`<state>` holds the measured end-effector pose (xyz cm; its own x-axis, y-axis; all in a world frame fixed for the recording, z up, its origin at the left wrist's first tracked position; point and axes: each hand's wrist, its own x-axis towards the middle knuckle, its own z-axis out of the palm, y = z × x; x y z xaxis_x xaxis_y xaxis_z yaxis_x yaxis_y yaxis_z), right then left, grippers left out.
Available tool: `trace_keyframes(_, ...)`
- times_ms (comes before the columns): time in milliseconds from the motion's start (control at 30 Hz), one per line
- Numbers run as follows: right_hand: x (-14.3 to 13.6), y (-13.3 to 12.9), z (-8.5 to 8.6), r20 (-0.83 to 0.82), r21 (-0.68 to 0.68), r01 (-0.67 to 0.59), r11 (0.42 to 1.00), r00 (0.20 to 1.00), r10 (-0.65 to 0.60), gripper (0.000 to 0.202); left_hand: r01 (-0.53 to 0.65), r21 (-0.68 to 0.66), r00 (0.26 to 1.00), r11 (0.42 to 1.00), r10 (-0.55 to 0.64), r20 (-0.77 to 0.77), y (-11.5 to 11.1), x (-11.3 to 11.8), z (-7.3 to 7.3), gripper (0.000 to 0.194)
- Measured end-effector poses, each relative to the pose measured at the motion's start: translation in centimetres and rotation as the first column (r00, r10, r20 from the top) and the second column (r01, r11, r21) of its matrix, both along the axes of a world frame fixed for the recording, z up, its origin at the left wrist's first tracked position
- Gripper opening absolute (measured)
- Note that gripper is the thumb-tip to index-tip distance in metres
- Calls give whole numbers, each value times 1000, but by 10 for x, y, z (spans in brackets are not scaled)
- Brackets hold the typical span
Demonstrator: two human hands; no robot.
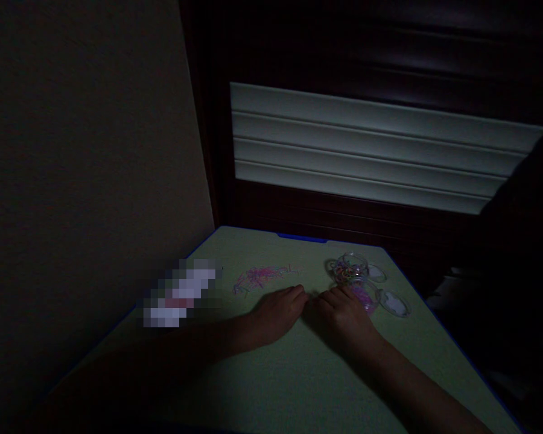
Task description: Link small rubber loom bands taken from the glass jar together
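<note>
The scene is dim. My left hand (278, 312) and my right hand (344, 316) lie palm down on a pale green table (298, 386), fingertips nearly meeting at the middle. Whether something small is pinched between them is too dark to tell. Just beyond my left hand lies a loose heap of thin pink and coloured bands (260, 277). A small clear jar (353, 268) with coloured bands inside stands beyond my right hand, and a second clear jar with pink contents (366, 297) sits beside my right fingers.
Two round clear lids (394, 303) lie right of the jars. A blurred-out object (181, 293) rests at the table's left. A wall rises at the left and a dark slatted shutter with a lit band (366, 147) stands behind. The table has a blue edge (301, 238).
</note>
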<state>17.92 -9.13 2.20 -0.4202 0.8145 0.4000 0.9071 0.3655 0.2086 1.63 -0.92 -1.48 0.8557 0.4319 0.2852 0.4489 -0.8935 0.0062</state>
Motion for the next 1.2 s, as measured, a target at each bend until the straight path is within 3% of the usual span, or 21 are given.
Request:
trace_keyframes(200,1,0,-1,22,19,-26,999,999,26,7,12,1,1000,1000,-12,1,-1,0,1,15)
trace_keyframes(633,9,-5,10,140,34,73,997,987,-77,8,25,1,1000,1000,-25,10,1,1,1,16)
trace_keyframes(933,15,-8,21,246,115,108,988,960,-133,16,35,4,999,999,-35,26,1,1,2,18)
trace_keyframes(1200,34,-20,49,251,235,280,931,908,-337,25,43,-6,999,999,-43,22,3,0,0,19)
